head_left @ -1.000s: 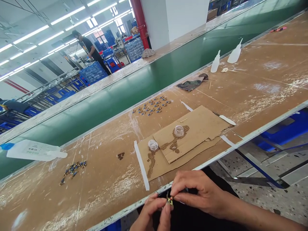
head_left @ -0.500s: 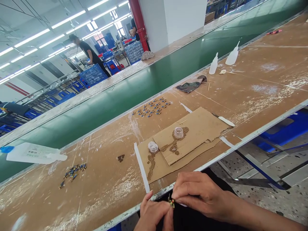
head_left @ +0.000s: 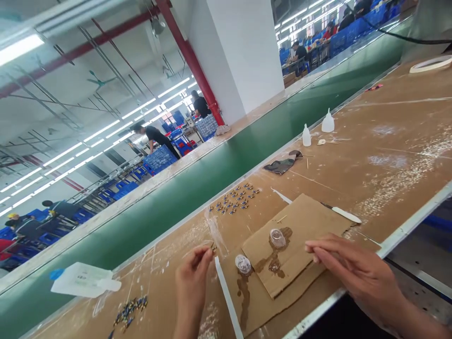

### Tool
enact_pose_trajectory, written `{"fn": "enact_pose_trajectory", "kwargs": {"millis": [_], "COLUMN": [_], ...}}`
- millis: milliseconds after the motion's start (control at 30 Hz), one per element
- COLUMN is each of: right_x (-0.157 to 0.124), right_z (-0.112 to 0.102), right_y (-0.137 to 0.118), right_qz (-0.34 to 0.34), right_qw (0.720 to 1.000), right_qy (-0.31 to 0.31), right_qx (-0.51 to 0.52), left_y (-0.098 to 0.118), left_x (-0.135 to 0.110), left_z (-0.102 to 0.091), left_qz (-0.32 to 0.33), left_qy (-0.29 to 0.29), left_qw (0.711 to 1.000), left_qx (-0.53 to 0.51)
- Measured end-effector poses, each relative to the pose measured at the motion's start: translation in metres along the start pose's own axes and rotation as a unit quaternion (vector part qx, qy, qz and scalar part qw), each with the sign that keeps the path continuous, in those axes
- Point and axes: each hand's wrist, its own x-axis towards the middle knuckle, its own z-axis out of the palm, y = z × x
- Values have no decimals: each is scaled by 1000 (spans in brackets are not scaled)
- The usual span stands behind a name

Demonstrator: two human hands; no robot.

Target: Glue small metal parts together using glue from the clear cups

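Note:
My left hand (head_left: 193, 273) is raised over the table, left of the cardboard (head_left: 300, 245). Its thumb and forefinger pinch a small gold-coloured piece (head_left: 213, 246), too small to make out fully. Over the cardboard's right front side is my right hand (head_left: 360, 266), with thumb and fingers pressed together; I cannot see what, if anything, is between them. Two small clear cups stand on the cardboard, one round cup (head_left: 278, 238) near the middle and a cloudy cup (head_left: 243, 264) at the left, both beside wet stains. Small blue-and-gold pieces (head_left: 235, 198) lie spread out behind.
A pile of similar pieces (head_left: 129, 313) and a white bottle with a blue cap (head_left: 84, 280) lie at the left. Behind are a cloth (head_left: 282, 164) and squeeze bottles (head_left: 306, 135). A knife (head_left: 342, 214) lies at the cardboard's right edge. A green conveyor belt (head_left: 169, 202) runs behind.
My hands have parted and risen from the table's front edge. The left one went up and left with the small piece, the right one up and right. The view has tilted upward.

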Motion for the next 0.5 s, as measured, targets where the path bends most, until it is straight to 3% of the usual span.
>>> {"fn": "enact_pose_trajectory", "kwargs": {"millis": [100,200,333,500], "right_x": [4,4,2,4], "right_z": [1,2,4,5], "right_y": [19,28,30,30], "right_qz": [34,40,33,11], "right_qw": [998,995,995,994], "right_qy": [13,-5,2,11], "right_qx": [-52,-86,-94,-104], "left_y": [-2,-8,-14,-16], "left_x": [59,98,119,126], "left_z": [17,38,57,67], "left_qz": [0,-21,-42,-44], "left_qy": [-40,-85,-126,-129], "left_qw": [999,994,985,981], "left_qx": [24,70,112,139]}}
